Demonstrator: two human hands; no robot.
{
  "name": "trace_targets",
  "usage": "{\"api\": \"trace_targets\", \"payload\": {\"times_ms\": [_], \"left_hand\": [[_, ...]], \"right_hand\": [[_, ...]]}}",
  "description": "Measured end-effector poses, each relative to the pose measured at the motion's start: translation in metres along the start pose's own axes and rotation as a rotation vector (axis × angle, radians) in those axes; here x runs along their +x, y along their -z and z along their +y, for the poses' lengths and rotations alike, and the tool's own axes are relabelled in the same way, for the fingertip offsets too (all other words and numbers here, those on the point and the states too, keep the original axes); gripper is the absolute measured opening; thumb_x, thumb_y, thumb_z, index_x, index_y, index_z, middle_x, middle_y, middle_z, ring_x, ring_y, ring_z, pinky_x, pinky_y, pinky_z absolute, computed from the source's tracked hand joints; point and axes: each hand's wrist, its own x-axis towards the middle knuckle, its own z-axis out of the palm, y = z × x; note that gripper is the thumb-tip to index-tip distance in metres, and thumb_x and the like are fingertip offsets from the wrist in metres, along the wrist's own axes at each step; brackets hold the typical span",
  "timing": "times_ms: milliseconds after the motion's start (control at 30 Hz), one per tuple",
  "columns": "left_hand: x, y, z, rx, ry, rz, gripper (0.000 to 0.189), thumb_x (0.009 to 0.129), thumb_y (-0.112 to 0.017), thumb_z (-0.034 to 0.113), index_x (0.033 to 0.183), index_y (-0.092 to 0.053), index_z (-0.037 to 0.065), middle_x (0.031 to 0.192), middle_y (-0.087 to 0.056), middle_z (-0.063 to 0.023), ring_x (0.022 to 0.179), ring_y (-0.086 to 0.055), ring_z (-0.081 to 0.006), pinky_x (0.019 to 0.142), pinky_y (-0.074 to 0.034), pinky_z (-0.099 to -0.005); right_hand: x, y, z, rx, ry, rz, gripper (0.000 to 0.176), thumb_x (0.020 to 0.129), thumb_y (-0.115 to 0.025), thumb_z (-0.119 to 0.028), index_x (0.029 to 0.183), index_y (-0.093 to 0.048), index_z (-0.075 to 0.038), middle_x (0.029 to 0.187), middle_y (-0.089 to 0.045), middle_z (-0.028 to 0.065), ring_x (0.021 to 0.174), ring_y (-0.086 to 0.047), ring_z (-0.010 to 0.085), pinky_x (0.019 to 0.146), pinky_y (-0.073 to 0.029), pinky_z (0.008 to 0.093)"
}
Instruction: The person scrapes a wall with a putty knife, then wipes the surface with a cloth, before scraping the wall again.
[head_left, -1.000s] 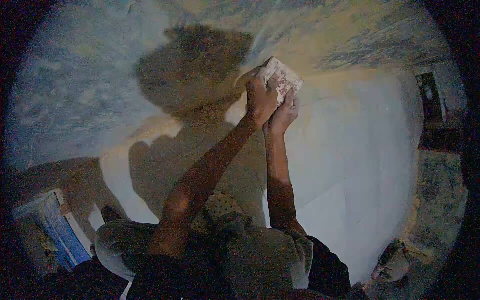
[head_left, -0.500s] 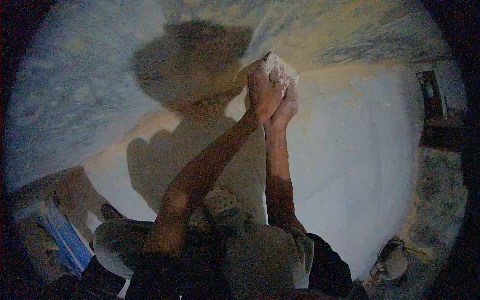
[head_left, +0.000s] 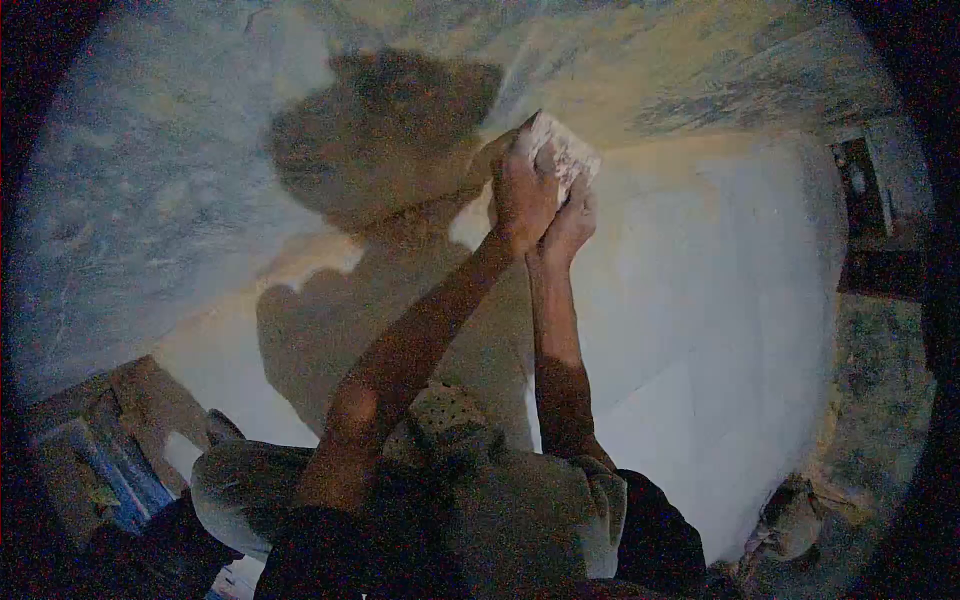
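Note:
Both hands are raised close together in front of me, clasping a pale, pinkish-white lump (head_left: 568, 152) with a rough, mottled face and angular corners. My left hand (head_left: 525, 195) wraps its left side with bent fingers. Slightly lower, my right hand (head_left: 572, 218) cups it from the right and below, its wrist close beside the left one. The lump overlaps the border between a pale sheet-like surface (head_left: 700, 300) and a mottled blue-and-yellow surface (head_left: 150, 200). What the lump is made of, I cannot tell.
A large shadow (head_left: 390, 130) of a head and shoulders falls across both surfaces. Blue strip-like material (head_left: 125, 480) lies at lower left. A dark box-like object (head_left: 862, 190) stands at far right, and a greyish rounded item (head_left: 795, 525) rests at lower right.
My hands and the lump have shifted very slightly downward in view. Both hands keep hold of it. At lower left the view of the blue material has changed a little.

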Motion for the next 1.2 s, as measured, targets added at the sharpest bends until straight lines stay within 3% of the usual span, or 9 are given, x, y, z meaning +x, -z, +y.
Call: {"api": "trace_targets", "payload": {"times_ms": [167,267,500,700,733,833,900,967,1200], "left_hand": [[-0.01,-0.008,-0.025,0.246,0.137,-0.022,0.034,0.086,-0.05,0.012,0.115,-0.052,-0.005,0.103,-0.059,-0.0259,0.098,-0.055,-0.0426,0.087,-0.042,-0.045],[0.001,0.005,-0.004,0.078,0.177,-0.061,0.034,0.084,-0.051,0.011,0.115,-0.052,-0.005,0.105,-0.059,-0.0256,0.099,-0.055,-0.0415,0.087,-0.042,-0.0434],[0.012,-0.007,0.01,0.019,0.008,-0.002,0.035,0.083,-0.052,0.009,0.114,-0.053,-0.006,0.102,-0.059,-0.026,0.097,-0.055,-0.0419,0.085,-0.043,-0.0441],[0.004,-0.009,0.002,-0.018,0.145,-0.058,0.037,0.083,-0.052,0.009,0.118,-0.051,-0.005,0.109,-0.058,-0.0264,0.102,-0.054,-0.0421,0.09,-0.041,-0.0446],[0.001,-0.009,-0.01,-0.019,0.127,-0.027,0.036,0.083,-0.052,0.01,0.116,-0.052,-0.005,0.107,-0.058,-0.0266,0.101,-0.054,-0.0426,0.089,-0.04,-0.0452],[-0.008,-0.017,-0.019,0.12,0.013,0.046,0.031,0.084,-0.052,0.012,0.109,-0.053,-0.007,0.102,-0.058,-0.0273,0.097,-0.054,-0.0427,0.086,-0.04,-0.0474],[0.002,-0.022,-0.005,0.297,0.252,-0.069,0.032,0.083,-0.061,0.017,0.108,-0.056,-0.003,0.102,-0.06,-0.0206,0.095,-0.057,-0.034,0.084,-0.045,-0.0421],[-0.001,-0.03,-0.024,0.261,0.292,-0.05,0.031,0.084,-0.054,0.017,0.1,-0.054,-0.01,0.099,-0.056,-0.0308,0.095,-0.053,-0.0448,0.085,-0.039,-0.0499],[0.005,-0.039,-0.006,0.159,0.289,-0.096,0.035,0.083,-0.055,0.015,0.108,-0.051,-0.008,0.105,-0.055,-0.0294,0.1,-0.052,-0.0446,0.087,-0.041,-0.0476]], "right_hand": [[0.005,0.01,0.019,0.079,-0.015,0.027,0.027,0.093,-0.053,-0.026,0.099,-0.054,0.001,0.093,-0.06,0.0108,0.082,-0.059,0.0192,0.071,-0.05,0.0324],[0.007,0.007,0.023,0.103,0.006,0.012,0.027,0.091,-0.056,-0.025,0.097,-0.054,0.001,0.09,-0.061,0.0115,0.08,-0.059,0.0194,0.07,-0.049,0.032],[0.014,-0.009,-0.003,0.054,0.075,0.046,0.029,0.092,-0.056,-0.027,0.097,-0.057,0.002,0.093,-0.062,0.0121,0.082,-0.058,0.0187,0.073,-0.049,0.0323],[0.009,0.007,0.008,0.029,0.062,0.068,0.033,0.092,-0.055,-0.03,0.096,-0.059,0.003,0.093,-0.062,0.0106,0.082,-0.057,0.0179,0.072,-0.047,0.0319],[0.006,0.006,0.012,-0.03,0.039,0.085,0.026,0.094,-0.05,-0.021,0.098,-0.055,0.004,0.096,-0.059,0.0115,0.085,-0.059,0.0209,0.072,-0.05,0.0334],[0.008,0.004,0.012,-0.009,0.051,0.102,0.025,0.094,-0.051,-0.021,0.097,-0.056,0.004,0.096,-0.059,0.0108,0.084,-0.058,0.0197,0.072,-0.05,0.0325],[0.015,0.01,0.007,0.024,0.019,0.056,0.025,0.094,-0.051,-0.021,0.097,-0.056,0.004,0.096,-0.059,0.01,0.084,-0.058,0.0187,0.073,-0.049,0.0321],[0.006,-0.005,-0.008,0.172,-0.045,0.028,0.025,0.094,-0.05,-0.021,0.097,-0.056,0.003,0.094,-0.058,0.0091,0.082,-0.058,0.0186,0.073,-0.049,0.0317],[0.035,0.012,0.005,0.029,-0.025,0.149,0.028,0.09,-0.056,-0.024,0.097,-0.058,0.003,0.094,-0.061,0.0117,0.083,-0.058,0.0206,0.071,-0.049,0.0333]]}}
